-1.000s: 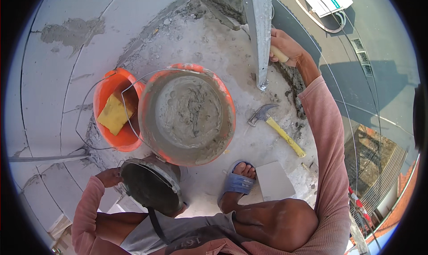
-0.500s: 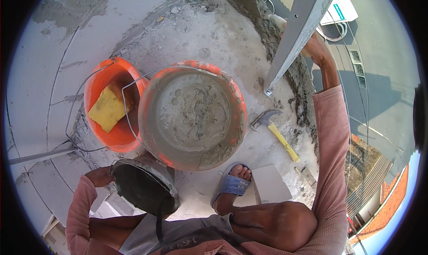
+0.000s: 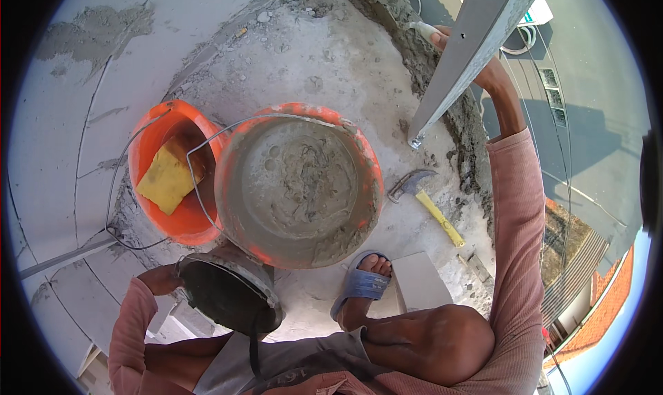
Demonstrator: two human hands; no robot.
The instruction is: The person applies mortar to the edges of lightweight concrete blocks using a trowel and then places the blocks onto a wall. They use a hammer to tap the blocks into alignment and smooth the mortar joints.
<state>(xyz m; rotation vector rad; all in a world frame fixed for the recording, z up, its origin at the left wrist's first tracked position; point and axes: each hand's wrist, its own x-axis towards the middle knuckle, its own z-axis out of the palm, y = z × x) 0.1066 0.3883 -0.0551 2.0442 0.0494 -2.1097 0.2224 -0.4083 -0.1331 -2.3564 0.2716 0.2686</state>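
Observation:
My left hand (image 3: 161, 280) grips the rim of a dark, mortar-stained bucket (image 3: 224, 293), which leans against the orange tub with its black inside showing. That orange tub (image 3: 300, 181) holds wet grey mortar. My right arm stretches far out to the right. Its hand (image 3: 489, 74) is partly hidden behind a grey metal post (image 3: 463, 56). Past the post's left side my fingertips show, with a small whitish piece (image 3: 423, 29) at them, over the rough mortar edge; what it is I cannot make out.
An orange bucket (image 3: 155, 198) with a yellow sponge (image 3: 166, 181) stands left of the tub. A yellow-handled hammer (image 3: 438, 215) and a pale block (image 3: 414, 281) lie near my sandalled foot (image 3: 362, 284). A rough mortar ledge (image 3: 459, 119) borders a drop on the right.
My left hand and the dark bucket have shifted slightly right and down in view. More of my right fingertips and the whitish piece now shows beside the post.

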